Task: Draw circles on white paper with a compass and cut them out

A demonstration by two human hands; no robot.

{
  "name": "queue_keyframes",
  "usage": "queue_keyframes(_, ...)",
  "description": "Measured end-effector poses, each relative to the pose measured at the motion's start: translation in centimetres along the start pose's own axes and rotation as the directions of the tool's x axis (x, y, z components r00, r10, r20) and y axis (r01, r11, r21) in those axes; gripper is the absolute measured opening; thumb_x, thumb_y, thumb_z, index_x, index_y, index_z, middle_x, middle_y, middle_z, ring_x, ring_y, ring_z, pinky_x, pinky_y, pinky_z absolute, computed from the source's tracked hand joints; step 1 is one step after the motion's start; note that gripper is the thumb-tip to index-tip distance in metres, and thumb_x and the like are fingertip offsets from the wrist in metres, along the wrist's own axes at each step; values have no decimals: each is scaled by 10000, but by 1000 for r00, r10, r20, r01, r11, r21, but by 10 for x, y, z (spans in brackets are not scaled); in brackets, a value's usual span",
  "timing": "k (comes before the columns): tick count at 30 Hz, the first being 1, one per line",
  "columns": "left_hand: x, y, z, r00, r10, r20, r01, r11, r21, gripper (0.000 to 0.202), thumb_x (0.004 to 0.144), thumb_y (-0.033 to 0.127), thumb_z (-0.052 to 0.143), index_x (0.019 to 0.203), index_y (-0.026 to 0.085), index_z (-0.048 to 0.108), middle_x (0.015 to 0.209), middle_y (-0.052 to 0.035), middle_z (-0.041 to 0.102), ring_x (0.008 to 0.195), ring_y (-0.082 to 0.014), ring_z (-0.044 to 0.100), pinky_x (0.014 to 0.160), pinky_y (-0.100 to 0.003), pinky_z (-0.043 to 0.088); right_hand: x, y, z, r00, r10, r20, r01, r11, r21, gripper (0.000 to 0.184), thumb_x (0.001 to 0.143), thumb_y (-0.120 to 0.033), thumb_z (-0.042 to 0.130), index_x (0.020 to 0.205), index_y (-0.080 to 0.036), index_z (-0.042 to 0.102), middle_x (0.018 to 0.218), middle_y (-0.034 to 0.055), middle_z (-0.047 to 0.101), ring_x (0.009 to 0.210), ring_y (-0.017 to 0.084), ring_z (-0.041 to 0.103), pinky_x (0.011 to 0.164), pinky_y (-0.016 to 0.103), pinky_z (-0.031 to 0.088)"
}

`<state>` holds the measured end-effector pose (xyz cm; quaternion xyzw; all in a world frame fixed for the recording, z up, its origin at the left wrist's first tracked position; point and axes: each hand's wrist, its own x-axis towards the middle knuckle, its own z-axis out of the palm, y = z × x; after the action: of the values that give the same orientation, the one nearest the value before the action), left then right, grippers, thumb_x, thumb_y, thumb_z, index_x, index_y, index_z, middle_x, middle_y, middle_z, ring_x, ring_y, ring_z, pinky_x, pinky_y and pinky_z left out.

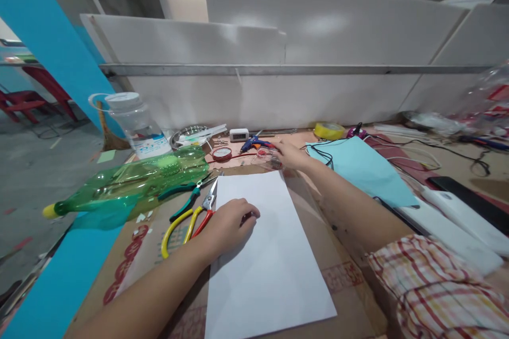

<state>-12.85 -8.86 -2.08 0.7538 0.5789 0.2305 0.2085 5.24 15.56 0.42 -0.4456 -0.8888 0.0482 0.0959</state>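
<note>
My left hand [234, 225] rests on a sheet of white paper [274, 275], its fingers curled in a loose fist with nothing visible in them. Beside its wrist lie pliers with yellow and red handles [191, 225] and green-handled pliers [186, 201]. My right hand [292, 156] reaches past the paper's far edge, fingers bent down at a small clear plastic piece with red in it [265, 158]. What those fingertips grip is too small to make out. Just left of them is a blue hot glue gun [252, 143]. A red-rimmed roll [221, 154] lies farther left.
A green plastic bottle [135, 177] lies at left, before an upright clear water jug [137, 124]. Yellow tape [328, 131], a light-blue sheet [358, 164], cables and a black phone-like slab [471, 201] lie at right. Cardboard [350, 296] is under the paper; a white panel [318, 98] stands behind.
</note>
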Motion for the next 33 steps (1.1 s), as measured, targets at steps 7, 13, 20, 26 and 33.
queue_keyframes(7,1,0,0,1000,-11,17,11,1000,10,213,915,178,534,984,218,732,985,-55,721,975,-221,648,879,-346,483,18,-12,1,997,20,81,-19,1000,-10,309,991,-359,621,1257,-204,637,1304,94,639,1092,233,658,920,431,575)
queue_keyframes(13,1,0,-1,1000,-12,24,11,1000,14,210,913,180,542,996,216,731,989,-57,719,978,-224,648,884,-347,485,23,-17,6,996,0,94,-3,999,38,336,988,-359,626,1275,-185,623,1298,98,640,1085,237,662,913,449,579)
queue_keyframes(20,0,2,-2,1000,-17,23,17,1000,15,220,918,180,528,996,222,729,995,-59,719,998,-230,648,883,-345,486,6,-32,25,996,-45,77,42,998,35,312,993,-357,619,1258,-193,633,1289,97,645,1075,227,664,913,438,579)
queue_keyframes(26,1,2,-2,1000,-15,19,15,1000,22,218,916,179,529,995,227,727,991,-56,720,992,-231,647,872,-347,485,10,-12,21,998,12,-55,-13,1000,-28,331,988,-355,626,1275,-188,625,1314,105,632,1109,239,653,936,459,568)
queue_keyframes(33,1,2,-1,1000,-11,24,10,1000,18,217,921,183,528,998,213,729,992,-62,720,986,-233,647,877,-359,485,12,20,11,996,62,-65,-64,998,-27,339,987,-357,627,1280,-188,621,1309,102,633,1096,238,657,921,452,576)
